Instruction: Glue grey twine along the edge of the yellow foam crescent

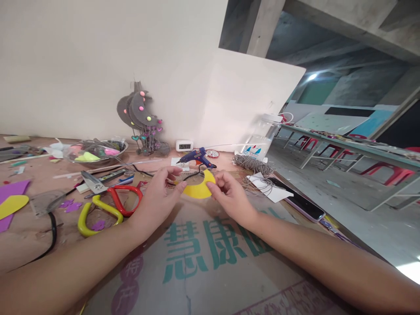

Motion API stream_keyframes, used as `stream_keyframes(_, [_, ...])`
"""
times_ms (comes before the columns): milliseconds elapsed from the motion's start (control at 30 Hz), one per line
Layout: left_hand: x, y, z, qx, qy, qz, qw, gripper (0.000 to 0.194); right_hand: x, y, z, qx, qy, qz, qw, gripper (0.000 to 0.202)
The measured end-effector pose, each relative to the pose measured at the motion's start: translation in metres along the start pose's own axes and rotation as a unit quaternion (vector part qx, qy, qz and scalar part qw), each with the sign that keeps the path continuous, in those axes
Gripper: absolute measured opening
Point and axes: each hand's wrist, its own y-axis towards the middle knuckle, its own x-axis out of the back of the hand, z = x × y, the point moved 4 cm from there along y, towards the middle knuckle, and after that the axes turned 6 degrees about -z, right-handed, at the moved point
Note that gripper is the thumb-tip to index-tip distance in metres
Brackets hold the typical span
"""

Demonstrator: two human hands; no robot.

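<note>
A yellow crescent (198, 188) is held up between both hands over the printed board (197, 258). My left hand (163, 188) pinches its left end between thumb and fingers. At its right end, the thumb and fingers of my right hand (228, 190) are closed on it. Just behind the crescent rests a blue glue gun (197, 156), its nozzle pointing left. Scissors with red and yellow handles (124, 200) lie to the left, near my left forearm.
A metal bowl (124, 148) of colourful pieces, grey hanging moons (139, 109) and a small clock (184, 145) stand along the back. Grey cord (252, 164), a clear jar (262, 135) and a phone (303, 202) are right. Purple felt (15, 188) lies far left.
</note>
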Motion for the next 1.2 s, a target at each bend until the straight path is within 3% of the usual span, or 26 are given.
stream_keyframes(100, [0.000,-0.001,-0.009,-0.062,0.052,0.022,0.996,0.018,0.006,0.000,0.002,0.014,-0.008,-0.056,0.998,0.020])
stream_keyframes(200, [-0.003,-0.004,-0.012,-0.081,0.076,0.073,0.991,0.023,0.006,-0.002,0.008,0.033,-0.032,-0.055,0.997,0.018])
stream_keyframes(367, [-0.015,-0.011,-0.005,-0.008,-0.009,0.183,0.983,0.041,-0.002,-0.007,0.018,0.075,-0.113,0.001,0.991,0.018])
stream_keyframes(500, [-0.019,-0.012,-0.010,0.000,-0.086,0.233,0.969,0.041,-0.011,-0.010,0.023,0.114,-0.158,0.084,0.977,0.007])
stream_keyframes(700, [-0.013,-0.005,-0.005,0.069,-0.071,0.196,0.976,0.025,-0.015,-0.014,0.030,0.183,-0.199,0.139,0.953,0.017])
stream_keyframes(833, [-0.016,-0.005,0.005,0.133,-0.102,0.191,0.967,0.026,-0.013,-0.015,0.030,0.192,-0.201,0.146,0.949,0.017])
stream_keyframes(1067, [-0.017,-0.004,0.002,0.086,-0.103,0.205,0.970,0.029,-0.016,-0.017,0.033,0.236,-0.209,0.166,0.934,0.014])
stream_keyframes(1200, [-0.016,-0.004,0.004,0.116,-0.093,0.193,0.970,0.029,-0.015,-0.021,0.036,0.273,-0.185,0.167,0.929,0.011])
